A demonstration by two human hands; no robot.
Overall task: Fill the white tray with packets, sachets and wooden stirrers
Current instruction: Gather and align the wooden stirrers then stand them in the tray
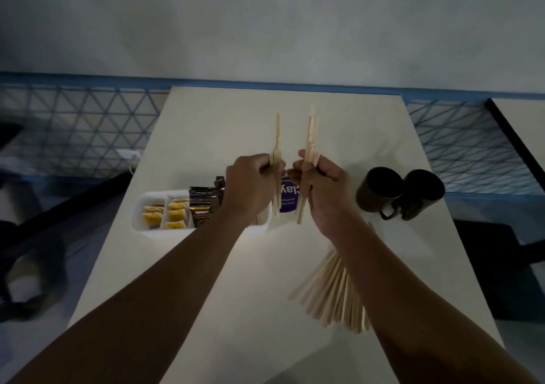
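The white tray (141,215) sits left of centre on the table. It holds yellow sachets (166,215) in its left compartments and dark packets (205,204) in the middle. My left hand (250,184) grips a small bunch of wooden stirrers (277,136) upright above the tray's right end. Beside it, my right hand (321,186) grips a second bunch of stirrers (311,133), also upright. A loose fan of stirrers (330,292) lies on the table under my right forearm.
Two dark mugs (398,192) stand at the right of the white table (206,280). A white packet with a purple label (287,198) lies behind my hands. A blue lattice rail (88,124) runs along the table's far side.
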